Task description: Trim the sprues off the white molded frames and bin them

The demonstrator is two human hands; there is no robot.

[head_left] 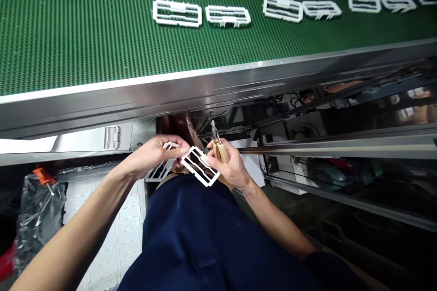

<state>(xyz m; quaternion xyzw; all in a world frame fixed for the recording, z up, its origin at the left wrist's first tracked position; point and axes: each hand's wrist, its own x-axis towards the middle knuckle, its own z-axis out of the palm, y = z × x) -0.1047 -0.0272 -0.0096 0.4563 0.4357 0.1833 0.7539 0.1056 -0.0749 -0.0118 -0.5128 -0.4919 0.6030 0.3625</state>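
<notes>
In front of my lap, a white plastic frame [194, 173] with slotted openings spans the gap between my two hands. My left hand [164, 148] pinches its upper left corner between thumb and fingers. A second white frame [155, 179] hangs from the same hand, partly behind the fingers. My right hand [232, 166] is wrapped round a pair of nippers [220, 150] with yellowish handles, their metal jaws pointing up and away from me. Its thumb presses on the right side of the first frame, while the jaws stand apart from it.
Above my hands runs a green ribbed conveyor belt [85, 22] with a metal edge [205, 77]. Several similar white frames [177, 13] lie on it in pairs. At lower left are a tray of white parts [126, 227], black plastic [41, 209] and an orange-handled tool [44, 176]. Metal rails [341, 148] extend right.
</notes>
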